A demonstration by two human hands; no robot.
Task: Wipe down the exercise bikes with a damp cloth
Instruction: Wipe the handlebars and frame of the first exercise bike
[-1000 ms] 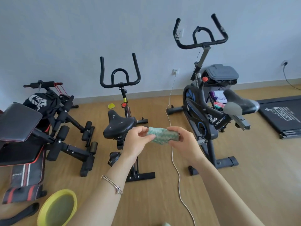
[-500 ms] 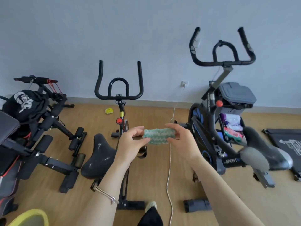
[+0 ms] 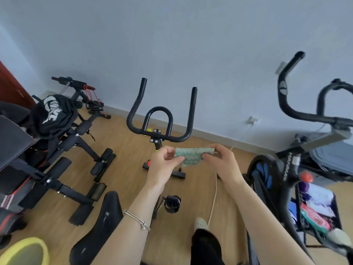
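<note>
A green patterned cloth point(image 3: 191, 154) is stretched between both hands at chest height. My left hand point(image 3: 162, 167) pinches its left end and my right hand point(image 3: 223, 163) pinches its right end. Directly beyond the cloth stands a small black exercise bike, its handlebars point(image 3: 158, 121) just behind my hands and its saddle point(image 3: 99, 226) at the lower left of my left forearm. A larger black and blue exercise bike point(image 3: 277, 175) stands to the right, with its handlebars point(image 3: 305, 104) raised high.
A black weight bench point(image 3: 57, 153) with a dark bag point(image 3: 53, 111) on it fills the left. A white cable point(image 3: 214, 192) runs across the wooden floor from a wall socket point(image 3: 252, 119). A yellow-green bowl point(image 3: 24, 251) sits at the lower left. A basket of items point(image 3: 317, 205) hangs on the larger bike.
I have stepped closer to the small bike, whose handlebars and saddle are nearer now. Both hands keep hold of the cloth, which has been pulled out a little wider.
</note>
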